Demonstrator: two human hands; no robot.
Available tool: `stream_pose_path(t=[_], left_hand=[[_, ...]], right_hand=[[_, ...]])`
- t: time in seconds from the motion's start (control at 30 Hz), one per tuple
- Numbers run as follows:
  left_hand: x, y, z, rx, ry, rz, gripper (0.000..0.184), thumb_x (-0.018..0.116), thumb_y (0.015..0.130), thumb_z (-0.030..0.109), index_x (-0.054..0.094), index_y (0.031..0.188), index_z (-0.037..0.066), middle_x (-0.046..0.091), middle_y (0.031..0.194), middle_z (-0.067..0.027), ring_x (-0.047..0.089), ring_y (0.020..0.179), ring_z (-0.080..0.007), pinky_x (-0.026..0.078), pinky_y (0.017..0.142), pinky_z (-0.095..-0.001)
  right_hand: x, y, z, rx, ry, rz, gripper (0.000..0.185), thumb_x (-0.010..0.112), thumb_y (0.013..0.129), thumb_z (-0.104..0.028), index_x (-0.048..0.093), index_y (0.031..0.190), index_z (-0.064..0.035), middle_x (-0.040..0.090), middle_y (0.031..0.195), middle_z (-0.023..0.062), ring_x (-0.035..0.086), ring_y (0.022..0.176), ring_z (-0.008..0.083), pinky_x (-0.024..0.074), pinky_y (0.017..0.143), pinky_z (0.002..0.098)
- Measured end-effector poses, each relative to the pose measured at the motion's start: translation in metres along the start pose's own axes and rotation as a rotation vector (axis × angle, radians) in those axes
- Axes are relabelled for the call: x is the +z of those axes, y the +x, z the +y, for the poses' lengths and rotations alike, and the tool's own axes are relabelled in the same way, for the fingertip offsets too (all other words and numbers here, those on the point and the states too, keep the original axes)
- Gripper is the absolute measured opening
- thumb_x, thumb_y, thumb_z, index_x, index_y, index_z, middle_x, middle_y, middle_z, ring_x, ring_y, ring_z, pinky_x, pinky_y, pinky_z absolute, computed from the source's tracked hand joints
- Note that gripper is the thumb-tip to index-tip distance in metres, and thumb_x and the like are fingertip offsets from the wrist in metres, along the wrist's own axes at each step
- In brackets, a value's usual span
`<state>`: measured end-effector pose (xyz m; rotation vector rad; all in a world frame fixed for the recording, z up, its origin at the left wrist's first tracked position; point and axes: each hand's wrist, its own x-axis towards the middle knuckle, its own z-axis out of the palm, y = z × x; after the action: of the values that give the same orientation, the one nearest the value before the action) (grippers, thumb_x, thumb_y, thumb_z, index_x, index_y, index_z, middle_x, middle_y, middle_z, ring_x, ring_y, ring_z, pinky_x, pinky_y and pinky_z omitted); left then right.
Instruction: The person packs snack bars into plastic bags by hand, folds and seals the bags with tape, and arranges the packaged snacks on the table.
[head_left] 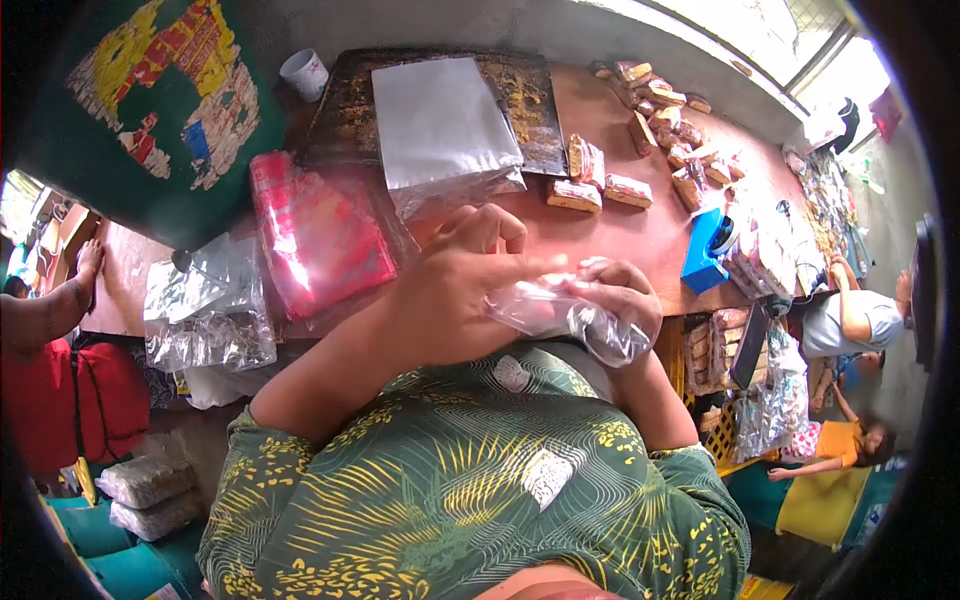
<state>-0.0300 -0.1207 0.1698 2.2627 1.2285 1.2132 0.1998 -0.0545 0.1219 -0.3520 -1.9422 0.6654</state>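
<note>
Both hands are close together in front of my chest, over the table's near edge. My right hand grips a clear plastic bag, its fingers curled round the bag's upper part. My left hand is at the bag's left side, its fingers bent and partly smeared, touching the plastic. Whether the bag holds anything is hard to make out. Beyond the hands lies a stack of clear plastic sheets or bags on a dark tray. Wrapped bread slices lie just past my right hand.
A red plastic pack and clear bags lie at left. More bread pieces spread over the back right, near a blue tape dispenser. A white cup stands at the back. Several people are at the sides.
</note>
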Motion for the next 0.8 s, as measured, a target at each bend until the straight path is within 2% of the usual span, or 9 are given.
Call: stream_pose_path(t=[0.07,0.13,0.27,0.33,0.4,0.47,0.57,0.67,0.8], left_hand=[[0.003,-0.006,-0.004,0.156,0.078,-0.048,0.017,0.081,0.083,0.024,0.079,0.097,0.017,0.060,0.096,-0.0019,0.056,0.095,-0.0230,0.044,0.085,-0.0364],[0.009,-0.016,0.001,0.306,0.082,-0.049,0.013,0.080,0.082,0.025,0.077,0.094,0.020,0.061,0.101,-0.0004,0.056,0.099,-0.0230,0.043,0.085,-0.0378],[0.003,-0.010,0.028,0.569,0.174,0.005,0.022,0.079,0.081,0.023,0.074,0.103,0.024,0.066,0.120,-0.0014,0.061,0.114,-0.0245,0.044,0.096,-0.0481],[0.004,-0.005,0.025,0.678,0.031,-0.056,0.027,0.079,0.083,0.020,0.074,0.110,0.021,0.066,0.127,-0.0028,0.066,0.116,-0.0223,0.050,0.097,-0.0463],[0.001,-0.014,0.029,0.320,-0.233,-0.229,0.028,0.079,0.083,0.016,0.073,0.110,0.019,0.067,0.127,-0.0030,0.069,0.106,-0.0201,0.054,0.088,-0.0406],[-0.001,-0.020,0.027,0.037,-0.462,-0.287,0.028,0.081,0.081,0.011,0.074,0.107,0.017,0.068,0.118,-0.0038,0.072,0.087,-0.0188,0.058,0.073,-0.0319],[0.004,-0.031,0.005,0.313,0.043,-0.038,0.024,0.082,0.081,0.009,0.074,0.103,0.014,0.067,0.107,-0.0050,0.070,0.081,-0.0207,0.057,0.071,-0.0331],[0.010,-0.028,0.005,0.163,-0.082,0.112,0.018,0.077,0.084,0.001,0.073,0.100,0.009,0.064,0.098,-0.0081,0.067,0.078,-0.0202,0.056,0.068,-0.0318],[0.000,-0.006,0.020,0.042,-0.267,0.024,0.016,0.075,0.087,-0.002,0.072,0.101,0.004,0.064,0.096,-0.0102,0.066,0.080,-0.0208,0.055,0.071,-0.0312]], right_hand=[[-0.003,-0.001,-0.010,0.118,0.012,-0.049,0.023,0.079,0.089,-0.025,0.077,0.097,-0.0033,0.071,0.090,0.0089,0.069,0.090,0.0240,0.0566,0.089,0.0425],[-0.013,0.007,-0.015,0.396,0.460,-0.179,0.035,0.063,0.101,-0.035,0.073,0.098,-0.0017,0.068,0.088,0.0099,0.067,0.086,0.0250,0.0560,0.082,0.0412],[-0.017,0.042,-0.028,0.281,0.112,-0.710,0.038,0.063,0.097,-0.024,0.065,0.128,-0.0026,0.060,0.107,0.0148,0.060,0.099,0.0270,0.0508,0.083,0.0374],[-0.009,0.041,-0.038,0.329,0.076,-0.656,0.042,0.067,0.092,-0.016,0.064,0.131,-0.0040,0.059,0.109,0.0153,0.060,0.100,0.0267,0.0507,0.083,0.0363],[0.003,0.041,-0.054,0.447,0.013,-0.478,0.046,0.071,0.084,-0.004,0.065,0.129,-0.0028,0.063,0.103,0.0147,0.062,0.091,0.0283,0.0528,0.079,0.0358],[0.000,0.033,-0.059,0.287,-0.086,-0.361,0.041,0.068,0.087,-0.002,0.065,0.128,-0.0033,0.064,0.096,0.0155,0.064,0.084,0.0317,0.0548,0.076,0.0378],[0.000,0.023,-0.063,0.174,-0.098,-0.294,0.042,0.065,0.088,0.002,0.062,0.130,-0.0030,0.067,0.087,0.0155,0.067,0.076,0.0326,0.0554,0.070,0.0378],[-0.006,0.030,-0.079,0.423,0.013,-0.348,0.037,0.067,0.086,-0.001,0.063,0.123,-0.0017,0.066,0.086,0.0169,0.067,0.078,0.0357,0.0533,0.069,0.0416],[-0.006,0.051,-0.081,0.367,-0.224,-0.530,0.018,0.074,0.087,-0.013,0.065,0.098,-0.0016,0.063,0.082,0.0176,0.062,0.076,0.0385,0.0488,0.068,0.0459]])
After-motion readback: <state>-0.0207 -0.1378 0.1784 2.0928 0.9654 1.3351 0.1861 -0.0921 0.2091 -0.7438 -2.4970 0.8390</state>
